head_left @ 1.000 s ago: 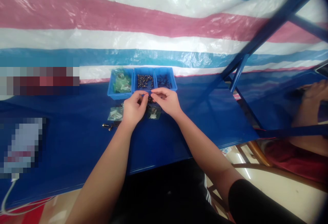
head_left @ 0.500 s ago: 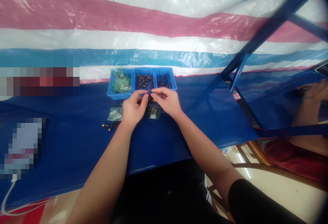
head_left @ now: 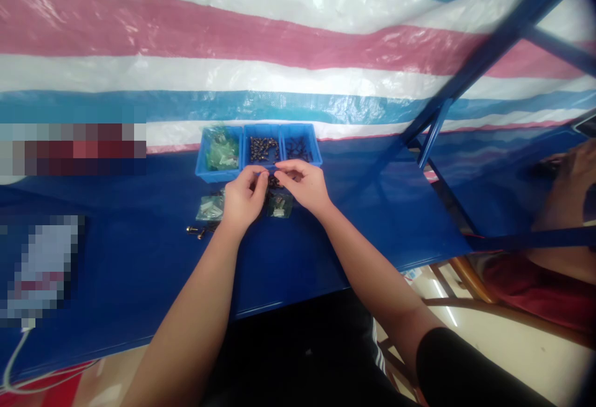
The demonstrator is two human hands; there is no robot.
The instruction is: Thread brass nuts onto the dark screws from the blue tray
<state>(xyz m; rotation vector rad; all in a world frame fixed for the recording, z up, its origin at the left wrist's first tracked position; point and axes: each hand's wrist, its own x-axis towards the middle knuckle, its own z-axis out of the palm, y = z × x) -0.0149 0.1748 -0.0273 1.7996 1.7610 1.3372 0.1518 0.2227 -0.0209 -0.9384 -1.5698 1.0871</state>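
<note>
My left hand [head_left: 243,198] and my right hand [head_left: 303,187] meet fingertip to fingertip just in front of the blue bins, both pinched on a small dark part [head_left: 272,180] too small to name. Three blue bins stand side by side: the left bin [head_left: 218,154] holds green-tinted plastic bags, the middle bin [head_left: 262,148] small dark metal parts, the right bin [head_left: 300,147] darker parts. A small clear bag [head_left: 279,204] lies under my hands, another bag [head_left: 210,206] left of my left hand. Loose brass-coloured bits [head_left: 197,230] lie beside it.
The blue table [head_left: 139,258] runs to a striped tarp [head_left: 261,41] behind the bins. A blue metal frame [head_left: 437,115] rises at the right. Beyond it another person's hand [head_left: 570,183] rests on a neighbouring surface. A white cable [head_left: 18,357] hangs at lower left.
Both hands stay pinched together at the same spot; only the fingertips shift slightly. The other person's hand at right has moved a little.
</note>
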